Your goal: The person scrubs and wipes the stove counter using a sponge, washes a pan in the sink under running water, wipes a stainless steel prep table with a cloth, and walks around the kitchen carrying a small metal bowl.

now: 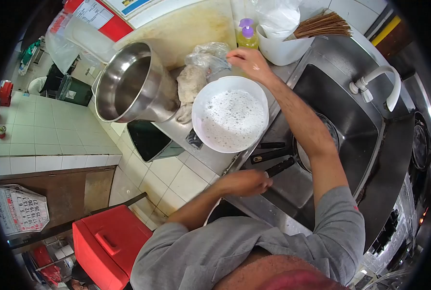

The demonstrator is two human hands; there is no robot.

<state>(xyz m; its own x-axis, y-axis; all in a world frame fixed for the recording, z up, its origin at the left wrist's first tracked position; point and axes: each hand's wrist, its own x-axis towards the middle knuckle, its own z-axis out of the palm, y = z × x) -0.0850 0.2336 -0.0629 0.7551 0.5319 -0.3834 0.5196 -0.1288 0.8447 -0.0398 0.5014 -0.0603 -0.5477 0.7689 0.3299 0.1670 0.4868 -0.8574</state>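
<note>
Beside the sink [312, 87], my forearm [294, 104] could have knocked the sudsy bowl [200, 100]; whether left hand [247, 183] or right hand [252, 64] gripped anything, I couldn't tell.

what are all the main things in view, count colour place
basin: 1, white, counter, foamy liquid inside
pot: 1, silver, left of basin
cloth: at least 1, beige, between pot and basin
plastic bag: count unclear, clear, behind cloth
pump bottle: 1, yellow, purple top, behind basin
tub: 1, white, right of bottle
bristle bundle: 1, brown, at tub
sink: 1, grey, right of basin
faucet: 1, white, at sink
pan handles: 3, mostly black, over sink
box: 1, red, lower left
calendar: 1, white, left edge
left hand: 1, bare, near pan handles
right hand: 1, bare, by plastic bag
</note>
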